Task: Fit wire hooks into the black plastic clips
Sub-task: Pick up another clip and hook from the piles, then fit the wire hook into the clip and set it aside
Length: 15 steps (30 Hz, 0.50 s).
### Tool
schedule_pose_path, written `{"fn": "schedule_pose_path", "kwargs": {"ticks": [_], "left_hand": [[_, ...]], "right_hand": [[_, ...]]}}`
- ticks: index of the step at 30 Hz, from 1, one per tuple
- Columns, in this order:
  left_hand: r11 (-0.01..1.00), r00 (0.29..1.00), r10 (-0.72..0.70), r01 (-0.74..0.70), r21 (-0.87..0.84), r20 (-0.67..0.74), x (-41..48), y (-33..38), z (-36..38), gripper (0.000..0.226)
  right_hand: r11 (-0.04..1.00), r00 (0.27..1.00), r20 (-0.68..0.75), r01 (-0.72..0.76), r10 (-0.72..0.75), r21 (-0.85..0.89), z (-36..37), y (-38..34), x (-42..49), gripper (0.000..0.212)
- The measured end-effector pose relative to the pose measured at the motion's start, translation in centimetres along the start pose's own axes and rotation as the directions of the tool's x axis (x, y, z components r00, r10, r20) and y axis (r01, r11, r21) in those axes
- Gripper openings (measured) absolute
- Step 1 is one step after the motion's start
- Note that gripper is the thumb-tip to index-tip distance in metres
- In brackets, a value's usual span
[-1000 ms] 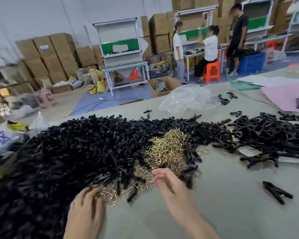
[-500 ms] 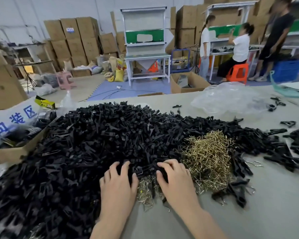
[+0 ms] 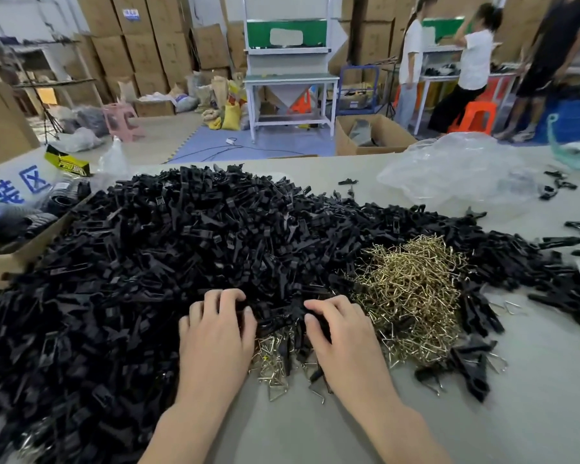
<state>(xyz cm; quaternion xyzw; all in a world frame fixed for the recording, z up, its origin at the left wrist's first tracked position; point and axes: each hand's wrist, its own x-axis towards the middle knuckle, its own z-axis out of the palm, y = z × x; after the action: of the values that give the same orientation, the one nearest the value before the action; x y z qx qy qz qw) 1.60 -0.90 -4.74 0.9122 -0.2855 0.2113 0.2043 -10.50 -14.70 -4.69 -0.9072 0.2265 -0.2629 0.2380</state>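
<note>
While left hand (image 3: 215, 333) and right hand (image 3: 344, 339) curl into heaped black plastic clips (image 3: 181, 246), grasp untellable, golden bent-wire hooks (image 3: 412, 286) beside the right one mostly await fitting, seemingly

Left hand (image 3: 215, 333) curls into black clips (image 3: 181, 249); right hand (image 3: 345, 343) seemingly pinches one; wire hooks (image 3: 412, 289) beside.

Black clips (image 3: 181, 249), heaped from nine to twelve o'clock; brass-gold wire hooks (image 3: 412, 289) at four o'clock; grey-beige table (image 3: 533, 396) at five. Green bench panel (image 3: 258, 35) at twelve; orange stool (image 3: 476, 117) at two.
</note>
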Motion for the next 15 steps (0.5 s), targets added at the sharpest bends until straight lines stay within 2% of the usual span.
{"fn": "schedule_pose_path", "kwargs": {"ticks": [5,10,15], "left_hand": [[0.996,1.000,0.030,-0.031,-0.084,-0.008,-0.3,0.2,-0.3,0.018],[0.990,0.990,0.111,-0.118,-0.074,-0.085,-0.4,0.0,-0.6,0.015],[0.993,0.994,0.100,-0.103,-0.051,-0.045,-0.6,0.0,-0.7,0.027]], "right_hand": [[0.997,0.998,0.026,0.054,-0.052,-0.055,-0.4,0.2,-0.1,0.033],[0.987,0.992,-0.036,0.115,-0.119,-0.108,-0.7,0.2,-0.2,0.021],[0.973,0.985,-0.030,0.164,-0.171,-0.165,-1.1,0.2,-0.3,0.019]]}}
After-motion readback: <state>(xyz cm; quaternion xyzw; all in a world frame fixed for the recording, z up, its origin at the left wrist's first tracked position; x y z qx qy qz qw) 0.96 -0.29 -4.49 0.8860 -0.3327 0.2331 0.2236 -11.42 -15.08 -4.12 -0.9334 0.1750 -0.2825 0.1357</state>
